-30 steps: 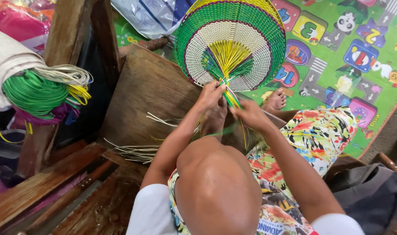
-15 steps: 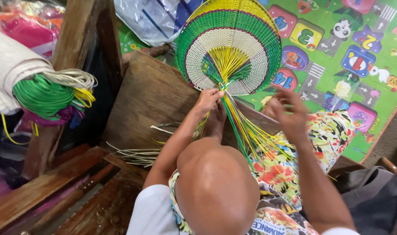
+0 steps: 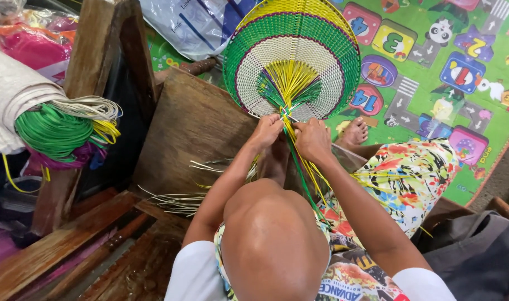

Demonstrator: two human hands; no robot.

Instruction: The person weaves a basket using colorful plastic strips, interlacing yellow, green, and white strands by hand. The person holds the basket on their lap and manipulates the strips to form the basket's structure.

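On the wooden board (image 3: 187,134), the left hand (image 3: 267,131) and right hand (image 3: 313,139) pinch the fan (image 3: 292,50) strands tightly. A colourful play mat (image 3: 433,67) covers the far floor; green cord coils (image 3: 56,131) sit left.

Both bare hands, left hand (image 3: 267,131) and right hand (image 3: 313,139), pinch the round woven fan of glossy yellow, green and cream plastic strips (image 3: 292,56). Under them, a matt, rough-grained brown wooden board (image 3: 193,128). Far left of the hands, smooth shiny green plastic cord coils (image 3: 53,131); to the right, a smooth printed foam mat (image 3: 461,72).
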